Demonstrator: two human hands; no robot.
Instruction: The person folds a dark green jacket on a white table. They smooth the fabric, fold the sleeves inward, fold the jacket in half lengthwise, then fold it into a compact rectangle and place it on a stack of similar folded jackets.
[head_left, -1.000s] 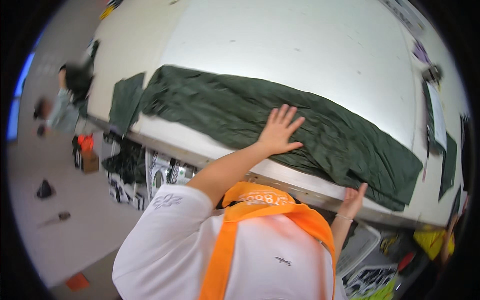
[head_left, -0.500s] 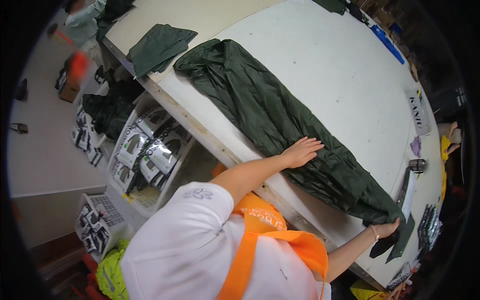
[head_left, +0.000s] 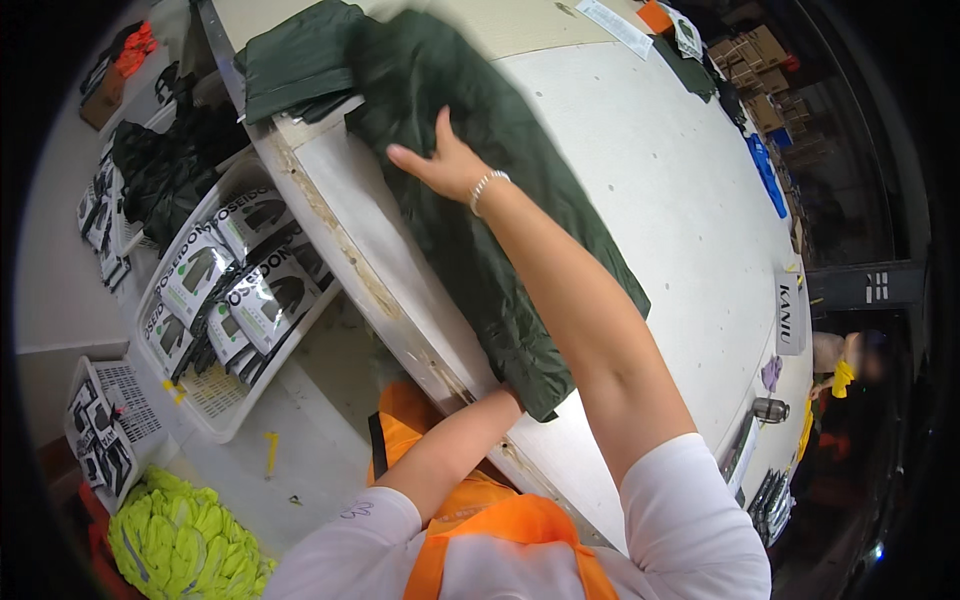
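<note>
A dark green garment [head_left: 500, 230] of thin, slightly shiny fabric, long like trousers, lies folded over itself along the table's near edge; its far part is blurred by motion. My right hand [head_left: 450, 165], with a bracelet at the wrist, is over the far half of the garment. Its thumb and fingers are spread and nothing is between them. My left hand [head_left: 510, 398] is at the garment's near end, with the fingers hidden beneath the fabric. Past the garment's far end is a stack of folded dark green fabric [head_left: 300, 65] at the table corner.
The white table [head_left: 680, 220] has a worn near edge. Below it on the left stands a white basket [head_left: 230, 425] of packaged garments, beside a smaller basket [head_left: 130, 385] and a bright yellow-green heap [head_left: 185, 535]. A dark cylinder [head_left: 770, 410] and packets [head_left: 768, 505] lie at right.
The garment's right end has been carried leftward and away, doubling it over. My right hand has let go and opened. My left hand moved from on top to the near end. The view has shifted.
</note>
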